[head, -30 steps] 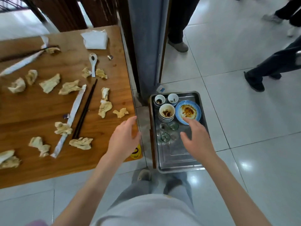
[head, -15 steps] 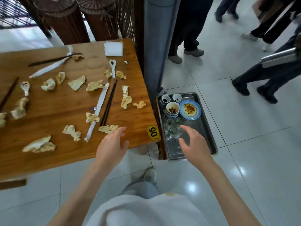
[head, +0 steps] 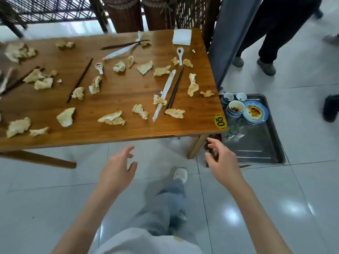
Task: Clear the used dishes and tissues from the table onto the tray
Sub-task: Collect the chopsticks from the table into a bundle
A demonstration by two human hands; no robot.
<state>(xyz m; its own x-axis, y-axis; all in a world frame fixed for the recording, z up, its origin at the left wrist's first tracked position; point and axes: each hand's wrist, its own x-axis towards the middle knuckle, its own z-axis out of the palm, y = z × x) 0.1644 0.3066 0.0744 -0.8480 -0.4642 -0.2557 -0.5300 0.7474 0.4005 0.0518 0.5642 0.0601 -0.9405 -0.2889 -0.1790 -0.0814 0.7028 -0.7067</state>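
Observation:
The wooden table is strewn with several crumpled used tissues, dark chopsticks, paper chopstick sleeves and two white spoons. A metal tray lies on the floor right of the table, holding a blue plate, stacked small bowls, little cups and glasses. My left hand hovers empty below the table's near edge, fingers relaxed. My right hand is empty too, fingers spread, near the table's right leg and the tray's near-left corner.
A folded white napkin stack sits at the table's far right corner. A grey pillar stands behind the tray. Other people's legs and shoes are on the tiled floor to the right. Wooden chairs stand behind the table.
Both hands have pulled back from the table edge and tray toward me. The view has widened, showing more of the table to the left.

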